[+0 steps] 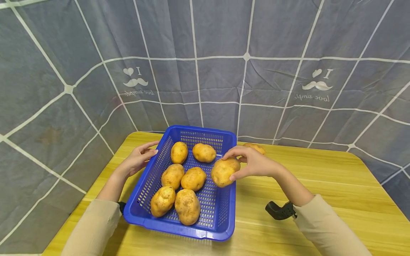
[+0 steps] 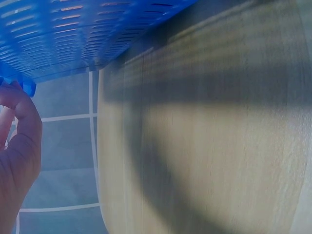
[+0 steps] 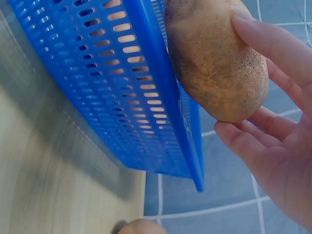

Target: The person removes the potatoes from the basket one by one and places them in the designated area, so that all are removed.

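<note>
blue basket (image 1: 192,233), yellow-brown potatoes (image 1: 187,208), white-gridded grey curtain (image 1: 221,81), yellow wood-grained table (image 1: 326,177)

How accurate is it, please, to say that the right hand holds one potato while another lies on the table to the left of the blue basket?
Only the side is wrong: the head view shows the loose potato lying on the table to the right of the blue basket; the right hand does hold one potato.

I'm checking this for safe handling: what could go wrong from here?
The potato in the right hand is near the basket's right rim, so it might clip that rim. If dropped, it could bruise the potatoes inside. The potato on the table, beyond that hand, might be nudged.
</note>
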A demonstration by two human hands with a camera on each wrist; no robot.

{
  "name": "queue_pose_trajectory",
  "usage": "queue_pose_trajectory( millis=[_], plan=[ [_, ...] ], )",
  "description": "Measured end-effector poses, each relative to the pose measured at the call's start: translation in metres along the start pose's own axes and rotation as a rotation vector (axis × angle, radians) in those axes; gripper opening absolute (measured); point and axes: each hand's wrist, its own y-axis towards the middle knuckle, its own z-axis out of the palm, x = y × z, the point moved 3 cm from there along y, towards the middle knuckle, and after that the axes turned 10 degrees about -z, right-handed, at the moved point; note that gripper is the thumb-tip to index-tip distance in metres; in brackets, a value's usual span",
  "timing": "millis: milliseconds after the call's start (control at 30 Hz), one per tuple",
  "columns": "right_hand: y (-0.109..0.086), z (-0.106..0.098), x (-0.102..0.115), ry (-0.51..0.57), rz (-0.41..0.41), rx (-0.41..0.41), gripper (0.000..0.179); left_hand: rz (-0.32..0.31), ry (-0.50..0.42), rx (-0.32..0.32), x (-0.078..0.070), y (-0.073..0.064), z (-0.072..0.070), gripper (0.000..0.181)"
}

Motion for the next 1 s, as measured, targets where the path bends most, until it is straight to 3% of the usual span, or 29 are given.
queue_pose_trajectory(
  millis=[567, 1000],
  plan=[
    [-0.019, -0.017, -0.009, 0.017, 0.089, -0.099, 0.050, -0.005, -0.008, -0.009, 0.001, -0.001, 0.000, 0.058],
    [-0.036, -0.031, -0.014, -0.048, 0.160, -0.156, 0.050, 0.004, -0.010, -0.013, 0.000, 0.000, 0.000, 0.058]
  ],
)
